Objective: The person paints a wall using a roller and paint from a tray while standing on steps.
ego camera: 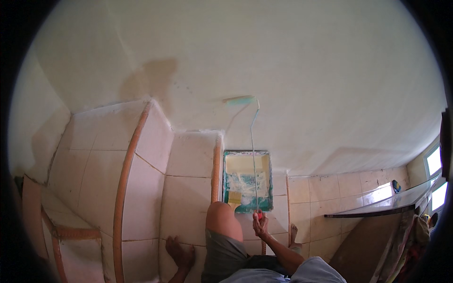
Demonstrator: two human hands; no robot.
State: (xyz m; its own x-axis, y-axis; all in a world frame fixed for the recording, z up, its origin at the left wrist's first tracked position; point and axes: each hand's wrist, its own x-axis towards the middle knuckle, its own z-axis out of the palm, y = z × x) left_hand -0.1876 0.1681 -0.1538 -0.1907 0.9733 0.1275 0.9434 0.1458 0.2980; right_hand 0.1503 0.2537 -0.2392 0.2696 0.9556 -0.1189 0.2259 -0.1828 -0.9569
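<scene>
My right hand (pixel 261 224) grips the red handle of a long-framed paint roller (pixel 253 148). The roller's pale green cover (pixel 240 100) is against the cream wall (pixel 283 70), casting a shadow there. Below it a green paint tray (pixel 267 203) sits on a stair tread by the wall, with cream paint pooled at the far end and smears on its slope. A flat paintbrush (pixel 234 198) lies at the tray's near left corner, partly hidden by my bent knee (pixel 223 217). My left hand (pixel 180 252) rests on the tiled step to the left, holding nothing.
Tiled stairs with orange-brown nosings (pixel 129 177) rise to the left. At lower right, a dark-edged tabletop (pixel 385 208) juts in, with cloth (pixel 421 230) hanging beside it. My foot (pixel 294 233) is near the tiled floor (pixel 324 208). Windows (pixel 433 161) are at far right.
</scene>
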